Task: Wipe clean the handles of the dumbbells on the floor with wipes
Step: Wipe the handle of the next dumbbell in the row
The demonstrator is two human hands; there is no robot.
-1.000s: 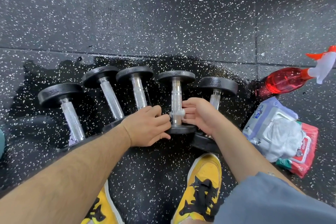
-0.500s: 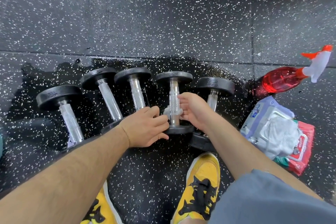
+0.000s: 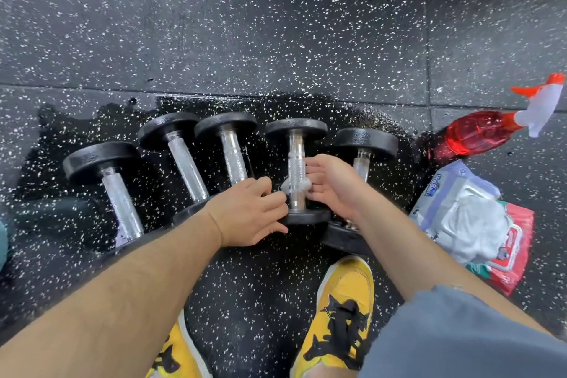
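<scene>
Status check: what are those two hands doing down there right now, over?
Left hand grips near head of fourth dumbbell. Right hand pinches white wipe round its handle. Nothing in the way.

Your left hand and its forearm partly cover the near plates of three weights. Of the third dumbbell only the far plate and upper handle show. Your right hand hides the lower handle of the fifth dumbbell and most of the wipe. One white fold of it shows against the fourth dumbbell.

The spray bottle is cut off at the right edge. The teal object at the left edge cannot be identified. The red pack lies largely under the purple pack, and the small print on both is too blurred to read.
</scene>
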